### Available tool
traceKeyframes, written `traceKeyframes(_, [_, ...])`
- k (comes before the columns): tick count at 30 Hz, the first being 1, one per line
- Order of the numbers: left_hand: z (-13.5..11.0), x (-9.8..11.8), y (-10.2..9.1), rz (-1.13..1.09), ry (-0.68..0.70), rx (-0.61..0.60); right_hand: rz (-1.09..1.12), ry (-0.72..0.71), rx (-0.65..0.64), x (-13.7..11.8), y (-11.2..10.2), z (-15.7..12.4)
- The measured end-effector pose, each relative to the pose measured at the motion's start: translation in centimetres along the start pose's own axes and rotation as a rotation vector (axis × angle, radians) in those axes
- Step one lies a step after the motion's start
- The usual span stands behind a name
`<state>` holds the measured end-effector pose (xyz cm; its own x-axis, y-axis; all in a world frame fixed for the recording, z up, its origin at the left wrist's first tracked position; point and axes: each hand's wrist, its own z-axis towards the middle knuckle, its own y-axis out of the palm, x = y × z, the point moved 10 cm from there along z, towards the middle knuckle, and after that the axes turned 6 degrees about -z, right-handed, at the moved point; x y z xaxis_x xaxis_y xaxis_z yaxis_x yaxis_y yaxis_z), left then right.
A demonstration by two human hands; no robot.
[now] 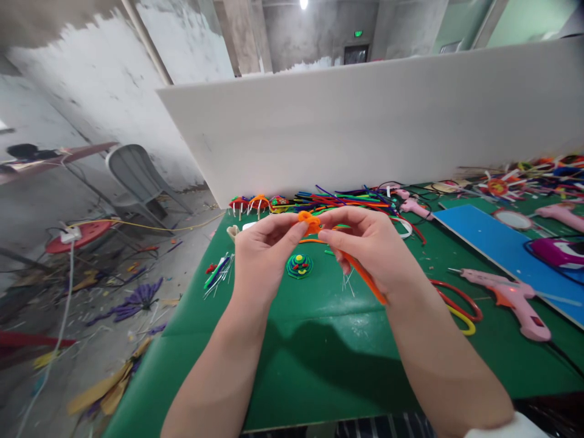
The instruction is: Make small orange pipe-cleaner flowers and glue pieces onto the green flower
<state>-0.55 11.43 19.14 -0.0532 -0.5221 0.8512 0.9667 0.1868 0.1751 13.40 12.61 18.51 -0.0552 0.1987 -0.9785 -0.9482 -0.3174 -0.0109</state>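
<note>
An orange pipe cleaner (311, 222) is held up over the green table (292, 359), its top end rolled into a small coil. My left hand (260, 255) pinches the coil from the left. My right hand (369, 246) pinches it from the right, and the loose orange tail (365, 280) runs down under that palm. Both hands are closed on it. Below them on the table lies a small round coiled piece (300, 265) in green, blue and yellow.
A pile of coloured pipe cleaners (347, 199) lies along the white board (365, 115) at the back. A pink glue gun (515, 299), red-and-yellow scissors (458, 307) and a blue sheet (502, 246) are at the right. Thin wires (219, 274) lie left. The floor at left is littered.
</note>
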Motion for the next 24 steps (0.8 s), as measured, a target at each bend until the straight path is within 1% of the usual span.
traceKeyframes(4, [-0.5,1.3,-0.1,0.098,0.097,0.036,0.046,0.053,-0.023,0.2,0.0,-0.1])
traceKeyframes(8, [-1.0,2.8,-0.3,0.243,0.204,0.09,0.146,0.108,-0.062,1.0,0.7,0.1])
traceKeyframes(11, [-1.2,3.0,-0.6,0.223,0.218,0.122,0.19,0.092,-0.041,1.6,1.3,0.4])
traceKeyframes(15, [-0.8,1.9,-0.8,0.086,0.144,0.122,0.123,-0.017,0.059,1.6,1.2,0.5])
traceKeyframes(18, [-0.4,0.9,-0.6,-0.026,0.077,0.091,0.027,-0.071,0.088,1.2,0.9,0.4])
traceKeyframes(21, [0.0,-0.6,-0.1,-0.137,-0.038,0.021,-0.085,-0.129,0.115,0.4,0.3,0.3])
traceKeyframes(24, [0.2,-1.9,0.5,-0.202,-0.165,-0.051,-0.18,-0.181,0.136,-0.4,-0.2,0.2])
